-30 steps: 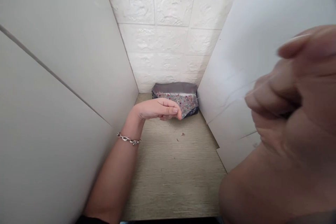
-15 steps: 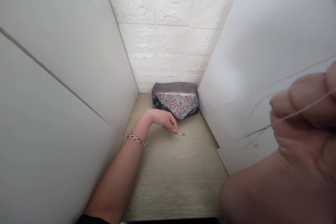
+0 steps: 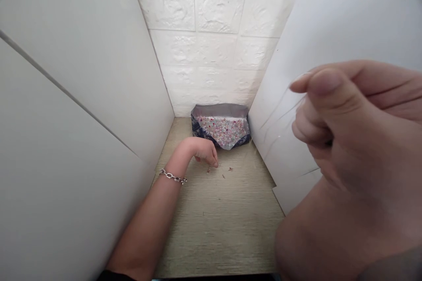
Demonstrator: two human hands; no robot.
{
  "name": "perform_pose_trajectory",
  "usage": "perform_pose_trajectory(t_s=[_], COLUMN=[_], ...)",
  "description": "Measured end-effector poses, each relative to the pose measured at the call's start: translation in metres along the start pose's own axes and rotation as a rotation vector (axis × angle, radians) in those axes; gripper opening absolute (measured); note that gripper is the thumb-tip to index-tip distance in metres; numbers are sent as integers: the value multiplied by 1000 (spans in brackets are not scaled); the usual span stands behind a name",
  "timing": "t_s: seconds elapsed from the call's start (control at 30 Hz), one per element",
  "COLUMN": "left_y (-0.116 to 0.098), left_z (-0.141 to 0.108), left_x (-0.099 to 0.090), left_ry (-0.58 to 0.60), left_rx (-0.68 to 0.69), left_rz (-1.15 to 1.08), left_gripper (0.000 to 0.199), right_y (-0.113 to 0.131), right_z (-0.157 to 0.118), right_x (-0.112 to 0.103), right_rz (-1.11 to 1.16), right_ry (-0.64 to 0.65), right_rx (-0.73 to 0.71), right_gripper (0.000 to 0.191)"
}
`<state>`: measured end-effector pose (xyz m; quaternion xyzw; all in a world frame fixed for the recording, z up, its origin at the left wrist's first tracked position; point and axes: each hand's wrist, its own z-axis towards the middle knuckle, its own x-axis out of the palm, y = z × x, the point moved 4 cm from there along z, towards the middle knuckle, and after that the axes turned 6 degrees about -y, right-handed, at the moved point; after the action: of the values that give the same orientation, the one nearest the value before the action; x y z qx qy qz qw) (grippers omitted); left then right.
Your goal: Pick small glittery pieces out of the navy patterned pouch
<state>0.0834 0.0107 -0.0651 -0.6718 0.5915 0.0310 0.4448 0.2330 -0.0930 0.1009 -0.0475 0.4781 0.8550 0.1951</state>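
My left hand (image 3: 205,153), with a silver chain bracelet (image 3: 173,177) on its wrist, reaches low over the wooden surface. Its fingertips are pinched together, but what they hold is too small to make out. Tiny reddish bits (image 3: 208,170) show just beneath it. Close to the camera, my right hand (image 3: 346,109) is closed, thumb pressed against index finger. Fine, pale, blurred strands of thread (image 3: 280,101) trail from that pinch. Behind my left hand stands an open dark-blue pouch (image 3: 194,129) full of small multicoloured beads (image 3: 222,129).
White panels rise on the left (image 3: 82,74) and right (image 3: 280,74). A white brick-pattern wall (image 3: 214,48) closes off the back. Small dark bits (image 3: 230,169) lie on the wooden surface (image 3: 211,228). A bare rounded limb (image 3: 306,250) fills the lower right.
My right hand has swung up and left into fuller view, the thread trailing from its pinch. My left hand has shifted slightly left, with small reddish bits now visible under it.
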Motion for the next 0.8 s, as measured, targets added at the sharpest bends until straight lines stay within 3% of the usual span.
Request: perform_pose_trajectory(t_s=[0.1, 0.23, 0.33, 0.4, 0.47, 0.6, 0.8], left_y=[-2, -12, -28, -37, -44, -51, -49], left_z=[-9, -33, -53, -64, -69, -67, -67], left_x=[-5, -17, -29, -39, -45, -43, -42], left_ry=[-57, -185, -374, -579, -678, -567, -603], left_rx=[-42, -49, 69, 203, 344, 454, 389], left_rz=[-5, 36, -94, -302, -541, -809, -655], left_gripper=[27, 34, 31, 38, 49, 69, 54], right_y=[3, 0, -9, -17, -26, -45, -60], right_z=[10, 18, 24, 28, 31, 35, 41], right_x=[1, 14, 24, 32, 40, 55, 65], right_rz=[-25, -40, -104, -129, -136, -146, -233], right_ry=[-70, 146, 288, 338, 379, 465, 445], right_rx=[-60, -33, -12, 1, 22, 74, 118], right_gripper=[20, 21, 22, 25, 27, 28, 32])
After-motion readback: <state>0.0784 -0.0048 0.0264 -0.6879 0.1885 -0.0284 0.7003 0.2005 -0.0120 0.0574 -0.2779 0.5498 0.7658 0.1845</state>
